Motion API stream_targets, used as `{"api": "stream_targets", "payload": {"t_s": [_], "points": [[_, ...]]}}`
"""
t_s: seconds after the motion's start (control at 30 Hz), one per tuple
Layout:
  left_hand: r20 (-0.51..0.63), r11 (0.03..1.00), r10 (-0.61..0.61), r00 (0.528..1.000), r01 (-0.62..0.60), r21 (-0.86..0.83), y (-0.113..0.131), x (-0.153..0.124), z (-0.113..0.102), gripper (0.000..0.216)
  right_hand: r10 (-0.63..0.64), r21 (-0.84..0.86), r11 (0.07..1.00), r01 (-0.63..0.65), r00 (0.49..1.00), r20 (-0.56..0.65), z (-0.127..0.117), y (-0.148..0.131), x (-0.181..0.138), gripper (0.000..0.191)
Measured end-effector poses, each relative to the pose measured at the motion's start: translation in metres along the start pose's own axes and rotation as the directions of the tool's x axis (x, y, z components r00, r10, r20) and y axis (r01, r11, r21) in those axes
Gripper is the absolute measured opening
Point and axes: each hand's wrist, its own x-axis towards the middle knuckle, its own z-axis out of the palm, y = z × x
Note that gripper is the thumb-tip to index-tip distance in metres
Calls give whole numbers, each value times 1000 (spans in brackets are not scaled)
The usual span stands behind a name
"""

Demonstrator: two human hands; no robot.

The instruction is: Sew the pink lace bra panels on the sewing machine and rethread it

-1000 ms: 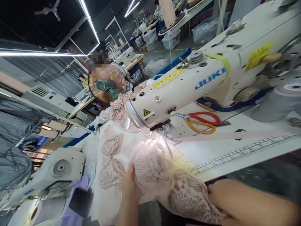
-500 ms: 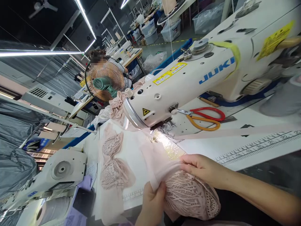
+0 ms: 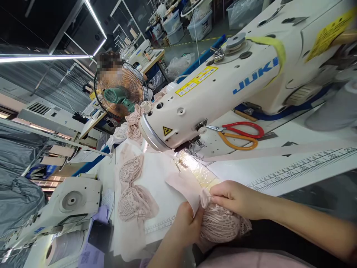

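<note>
— Lace first: we hold a pink lace piece [image 3: 220, 225] at the near edge of the white table [image 3: 279, 167], bunched between both hands. Our left hand [image 3: 186, 225] pinches the smooth pink fabric strip [image 3: 185, 188] where it meets the lace, fingers closed on it. Our right hand [image 3: 237, 199] grips the same fold from the right, fingertips clamped on the cloth.

— And the surface around us?

— A printed ruler [image 3: 304, 165] runs along the table's near edge at right. The strip leads up toward the needle of the white sewing machine [image 3: 223, 89], where a lamp lights the cloth. Red and orange scissors [image 3: 237, 134] lie on the machine bed, just behind the arm. Two finished lace cups [image 3: 135, 193] lie flat to the left of our hands, apart from them.

— And the room?

— We see a standing fan [image 3: 119, 95] at the far left with a person behind it, more pink fabric [image 3: 134, 123] heaped beside the machine head, further sewing tables and plastic bins [image 3: 199, 24] farther back, and long ceiling lights [image 3: 44, 57].
</note>
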Motion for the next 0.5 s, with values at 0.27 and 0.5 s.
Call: {"api": "stream_targets", "payload": {"t_s": [0.27,0.5], "points": [[-161,999,-48,986,49,5,-1,-7,5,39,19,47,999,-8,975,-220,5,5,-7,34],[-245,982,-173,954,148,-118,-15,-28,25,47,-7,-97,995,-30,934,-358,13,21,-33,40]]}}
